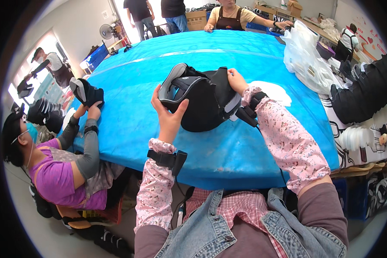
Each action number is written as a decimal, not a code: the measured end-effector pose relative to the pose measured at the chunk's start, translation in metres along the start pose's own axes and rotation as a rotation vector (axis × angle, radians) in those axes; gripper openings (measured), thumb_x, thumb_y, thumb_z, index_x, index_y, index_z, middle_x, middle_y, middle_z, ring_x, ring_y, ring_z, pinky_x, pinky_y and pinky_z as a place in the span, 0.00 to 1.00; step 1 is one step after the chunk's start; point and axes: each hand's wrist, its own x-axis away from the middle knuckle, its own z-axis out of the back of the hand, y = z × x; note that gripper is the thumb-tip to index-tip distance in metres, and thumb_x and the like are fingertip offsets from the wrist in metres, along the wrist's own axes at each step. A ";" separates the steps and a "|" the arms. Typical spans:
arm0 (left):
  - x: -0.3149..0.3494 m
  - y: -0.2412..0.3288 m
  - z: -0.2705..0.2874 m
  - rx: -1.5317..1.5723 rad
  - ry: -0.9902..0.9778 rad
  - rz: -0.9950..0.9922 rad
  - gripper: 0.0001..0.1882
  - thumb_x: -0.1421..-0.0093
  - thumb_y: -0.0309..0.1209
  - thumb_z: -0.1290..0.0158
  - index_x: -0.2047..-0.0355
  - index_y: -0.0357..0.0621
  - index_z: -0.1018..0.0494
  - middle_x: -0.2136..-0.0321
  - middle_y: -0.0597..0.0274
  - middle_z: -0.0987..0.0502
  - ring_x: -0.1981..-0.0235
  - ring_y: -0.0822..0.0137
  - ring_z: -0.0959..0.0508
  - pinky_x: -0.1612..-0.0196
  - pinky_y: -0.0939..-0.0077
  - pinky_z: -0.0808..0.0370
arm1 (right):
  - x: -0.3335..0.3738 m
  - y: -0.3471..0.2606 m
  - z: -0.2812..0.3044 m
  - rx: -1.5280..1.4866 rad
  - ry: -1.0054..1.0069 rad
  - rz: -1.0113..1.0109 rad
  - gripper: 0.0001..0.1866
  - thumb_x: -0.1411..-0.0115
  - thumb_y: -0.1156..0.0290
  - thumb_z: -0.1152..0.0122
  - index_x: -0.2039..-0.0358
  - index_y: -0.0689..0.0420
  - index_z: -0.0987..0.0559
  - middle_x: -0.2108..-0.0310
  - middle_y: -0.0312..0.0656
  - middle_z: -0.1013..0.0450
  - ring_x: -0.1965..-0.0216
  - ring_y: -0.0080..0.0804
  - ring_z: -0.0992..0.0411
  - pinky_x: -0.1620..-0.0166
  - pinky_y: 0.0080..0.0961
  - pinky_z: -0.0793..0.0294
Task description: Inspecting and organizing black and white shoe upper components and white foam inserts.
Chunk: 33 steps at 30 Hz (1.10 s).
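Note:
A black shoe upper (200, 107) with a grey padded collar is held up over the blue-covered table (133, 137). At its left end, my left hand (170, 116) grips the collar edge, thumb on the near side and fingers round the outside. My right hand (237, 81) pinches a black flap at the upper right end of the upper. A jagged, stitched-looking edge with a grey patch shows below that hand. Both forearms wear pink floral sleeves with black straps at the wrists. White flat pieces (273, 92) lie on the table behind my right wrist.
At the left, a co-worker (69, 172) holds another dark shoe upper (88, 92). Someone in an apron (230, 17) stands across the table. White plastic bags (305, 56) and a long stack of black uppers (365, 92) sit at the right, near white stacked pieces (357, 137).

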 end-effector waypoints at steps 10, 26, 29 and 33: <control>-0.003 -0.038 0.007 0.131 -0.252 0.192 0.36 0.43 0.31 0.47 0.40 0.45 0.55 0.48 0.54 0.40 0.48 0.65 0.37 0.46 0.75 0.39 | 0.022 0.002 0.004 0.607 -0.050 0.149 0.14 0.43 0.68 0.60 0.60 0.59 0.30 0.59 0.58 0.32 0.59 0.56 0.33 0.57 0.45 0.32; -0.023 -0.047 0.025 0.410 -0.678 0.595 0.34 0.42 0.59 0.68 0.39 0.58 0.50 0.39 0.67 0.50 0.40 0.59 0.46 0.41 0.46 0.55 | 0.166 -0.032 0.160 -0.161 -0.568 -0.315 0.43 0.49 0.36 0.51 0.53 0.68 0.33 0.64 0.52 0.29 0.61 0.35 0.29 0.61 0.27 0.27; -0.019 -0.038 0.021 0.471 -0.679 1.166 0.42 0.52 0.73 0.76 0.42 0.68 0.45 0.43 0.75 0.40 0.42 0.64 0.42 0.51 0.45 0.44 | 0.206 -0.054 0.120 -0.422 -0.619 -0.447 0.55 0.49 0.35 0.52 0.38 0.60 0.67 0.41 0.52 0.53 0.40 0.39 0.50 0.49 0.36 0.33; 0.002 0.016 -0.005 0.046 -0.804 0.366 0.50 0.64 0.31 0.33 0.42 0.43 0.50 0.47 0.58 0.38 0.47 0.66 0.37 0.46 0.67 0.38 | 0.197 -0.082 0.086 -0.523 -0.574 -0.445 0.58 0.51 0.33 0.53 0.39 0.57 0.72 0.37 0.51 0.64 0.36 0.43 0.59 0.45 0.43 0.39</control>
